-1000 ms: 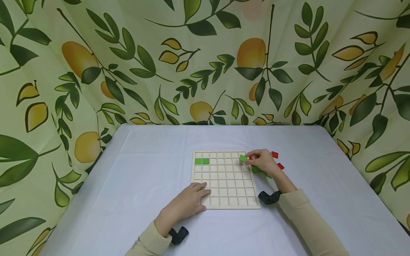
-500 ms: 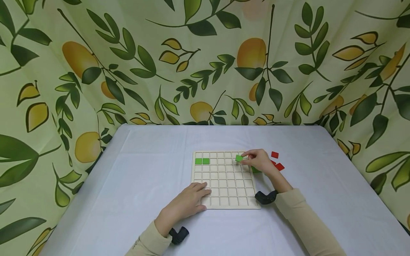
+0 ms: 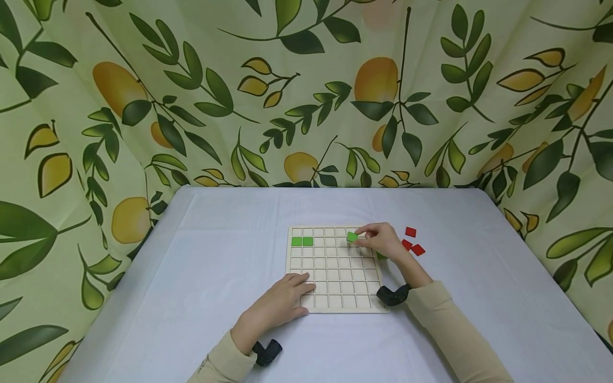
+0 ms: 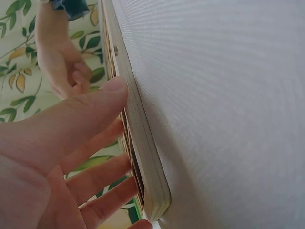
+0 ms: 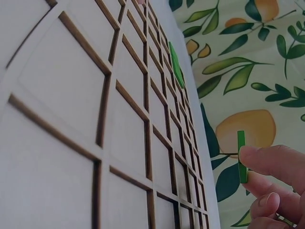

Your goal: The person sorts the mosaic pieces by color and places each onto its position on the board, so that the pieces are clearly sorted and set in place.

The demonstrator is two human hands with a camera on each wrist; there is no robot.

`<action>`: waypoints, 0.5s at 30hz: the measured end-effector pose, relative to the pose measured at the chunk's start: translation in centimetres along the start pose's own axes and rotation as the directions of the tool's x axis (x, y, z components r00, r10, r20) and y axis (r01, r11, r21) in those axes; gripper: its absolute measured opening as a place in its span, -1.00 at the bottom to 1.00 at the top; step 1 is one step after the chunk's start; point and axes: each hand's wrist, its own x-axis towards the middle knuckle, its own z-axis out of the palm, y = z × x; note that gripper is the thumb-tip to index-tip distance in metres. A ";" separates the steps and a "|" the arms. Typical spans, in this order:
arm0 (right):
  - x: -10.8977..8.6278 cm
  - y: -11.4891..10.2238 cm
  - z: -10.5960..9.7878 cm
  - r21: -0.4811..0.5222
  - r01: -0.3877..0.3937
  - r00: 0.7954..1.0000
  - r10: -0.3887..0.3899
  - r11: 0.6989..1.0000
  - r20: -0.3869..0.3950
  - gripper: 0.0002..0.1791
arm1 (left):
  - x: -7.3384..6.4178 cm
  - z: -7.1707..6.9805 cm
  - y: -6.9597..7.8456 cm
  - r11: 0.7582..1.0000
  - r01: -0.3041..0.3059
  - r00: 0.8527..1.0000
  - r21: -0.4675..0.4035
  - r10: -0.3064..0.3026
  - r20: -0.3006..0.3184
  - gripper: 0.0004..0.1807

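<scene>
A pale wooden grid board point(image 3: 339, 276) lies flat on the white cloth. Two green square tiles point(image 3: 302, 241) sit side by side in the second row, at its left end. My right hand point(image 3: 381, 239) pinches another green tile point(image 3: 351, 236) by its edge, over the board's upper right part. In the right wrist view that tile point(image 5: 242, 157) is seen edge-on between thumb and fingertips. My left hand point(image 3: 280, 299) rests with spread, straight fingers on the board's lower left corner. The left wrist view shows the thumb point(image 4: 114, 90) along the board's edge.
Several red tiles point(image 3: 411, 232) lie loose on the cloth right of the board. Part of a green tile point(image 3: 381, 256) shows at the board's right edge, under the right hand. A curtain with fruit and leaves point(image 3: 297, 96) hangs behind the table point(image 3: 230, 213).
My right hand has moved left over the board with the green tile, uncovering more of the red tiles. The left hand and the board have stayed put.
</scene>
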 end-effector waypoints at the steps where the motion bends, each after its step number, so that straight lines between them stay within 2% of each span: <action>1: 0.0 -0.1 0.0 0.001 0.001 1.000 -0.001 1.000 0.000 -0.69 | 0.0 0.0 0.0 1.000 0.000 1.000 0.001 0.000 0.001 -0.44; 15: 0.4 -0.8 1.2 0.019 0.004 1.000 -0.004 1.000 0.011 -0.69 | 0.0 0.1 -0.1 1.000 0.000 1.000 0.013 0.000 0.004 -0.44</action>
